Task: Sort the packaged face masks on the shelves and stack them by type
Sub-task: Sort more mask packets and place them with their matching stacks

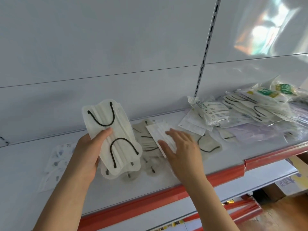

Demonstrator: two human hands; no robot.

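My left hand [90, 150] grips a small bunch of cream masks with black ear loops [113, 137], held upright above the white shelf [116, 189]. My right hand [181, 147] lies flat, fingers apart, on a white flat packaged mask [158, 130] that rests on loose cream masks [148, 142] on the shelf. One more cream mask [210, 144] sits just right of that hand. A mixed heap of packaged masks [250, 107], some with green labels, fills the shelf's right end.
A faint patterned mask pack [56, 157] lies on the shelf at the left. The shelf has a red front strip [150, 202] and a white back panel with a slotted upright [205, 52]. Purple packs [260, 130] lie under the right heap. Lower shelves and a wooden floor show bottom right.
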